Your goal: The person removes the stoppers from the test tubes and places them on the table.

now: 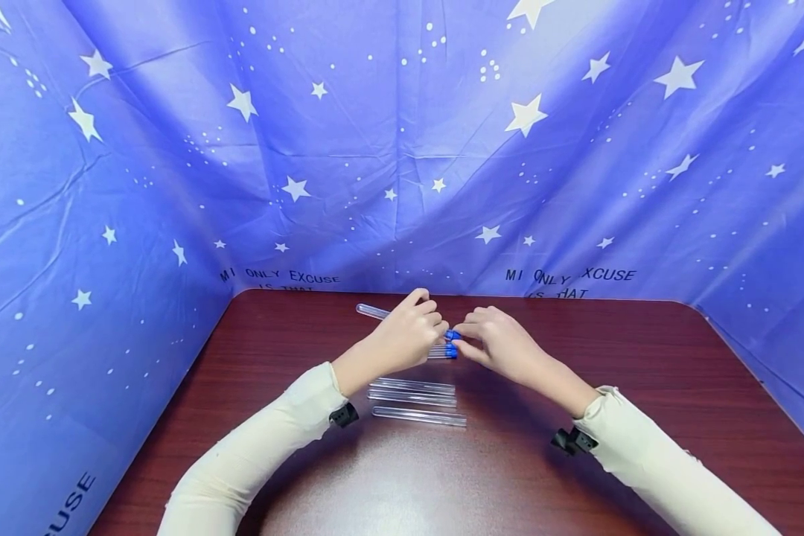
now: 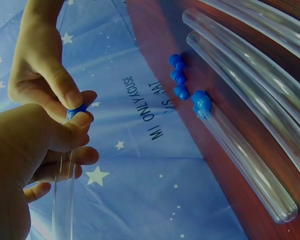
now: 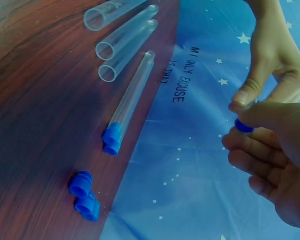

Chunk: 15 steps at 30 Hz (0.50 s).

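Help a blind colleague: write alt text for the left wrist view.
The right hand pinches a small blue cap at the end of a transparent cylindrical tube the left hand grips. A reddish wooden table bears three loose blue caps and more tubes, two capped.

Blue caps (image 3: 80, 184), clear tubes (image 1: 415, 415), starry backdrop (image 1: 355, 134)

The person wears long, plain cream sleeves: the left sleeve (image 1: 254, 439) shows soft creases along the arm, and the right sleeve (image 1: 670, 461) is wrinkled near its rumpled right cuff (image 1: 601, 402). A small black left camera (image 1: 343, 415) sits beside the left cuff (image 1: 331, 383), and a blocky black right camera (image 1: 583, 441) sits at the other wrist. The left hand (image 1: 409, 331) and right hand (image 1: 502, 342) are bare.
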Tool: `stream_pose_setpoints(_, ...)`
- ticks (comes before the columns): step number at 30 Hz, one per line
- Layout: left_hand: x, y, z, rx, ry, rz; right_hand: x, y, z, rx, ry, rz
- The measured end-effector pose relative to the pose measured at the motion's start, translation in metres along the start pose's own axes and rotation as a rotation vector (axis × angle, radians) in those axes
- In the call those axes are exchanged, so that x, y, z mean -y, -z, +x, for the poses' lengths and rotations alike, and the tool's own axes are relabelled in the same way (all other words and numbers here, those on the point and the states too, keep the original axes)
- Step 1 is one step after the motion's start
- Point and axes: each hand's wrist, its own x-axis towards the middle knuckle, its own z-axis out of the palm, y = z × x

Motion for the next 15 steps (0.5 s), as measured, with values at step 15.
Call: stream_pose_setpoints(15, 0.005, 0.004, 0.0, 0.075, 0.087, -0.124, 0.006, -0.013, -0.004, -0.212, 0.166, -0.216)
